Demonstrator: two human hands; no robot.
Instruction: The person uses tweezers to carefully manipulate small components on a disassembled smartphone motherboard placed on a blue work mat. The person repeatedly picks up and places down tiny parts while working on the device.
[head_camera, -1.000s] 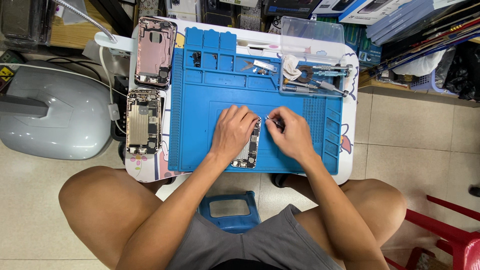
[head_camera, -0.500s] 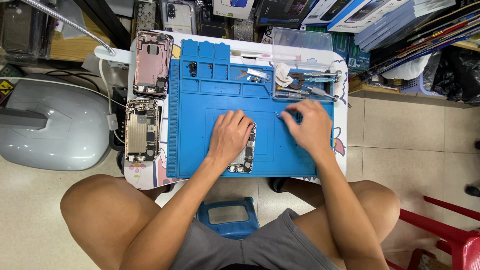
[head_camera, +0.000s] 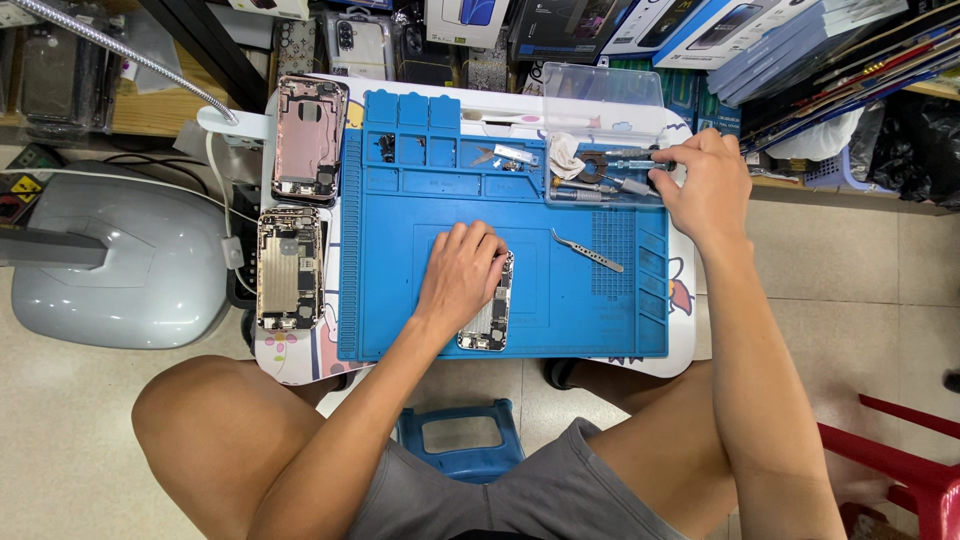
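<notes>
Nearest the camera: bare knees and grey shorts of the seated person, with a small blue plastic stool (head_camera: 460, 438) on the tiled floor between the legs, and a red plastic chair (head_camera: 915, 470) at the lower right. Next, a small white table (head_camera: 680, 345) bearing a large blue silicone repair mat (head_camera: 560, 310) with moulded compartments along its far edge. On the mat's near middle lies an opened phone chassis with exposed circuit board (head_camera: 489, 315), set lengthwise; the left hand (head_camera: 460, 275) rests flat upon its upper part, fingers together and pressing down, gripping nothing. Just to the right, lying loose on the mat, a pair of slim metal tweezers (head_camera: 588, 250), well apart from either hand. Left of the mat, on the table edge, a second opened gold-toned phone housing (head_camera: 289, 268), and beyond it a third, pink-toned empty phone housing (head_camera: 309, 140). At the mat's far right sits a clear plastic tray of tools (head_camera: 600, 120) holding several screwdrivers and a white cloth; the right hand (head_camera: 705, 185) reaches to its right end, fingers curled about a dark-handled screwdriver (head_camera: 640, 154), seemingly closed on it, though the grip is partly hidden. Left of the table, a grey rounded machine housing (head_camera: 120, 265). Farthest: stacked boxed phone accessories (head_camera: 640, 30) along the back.
</notes>
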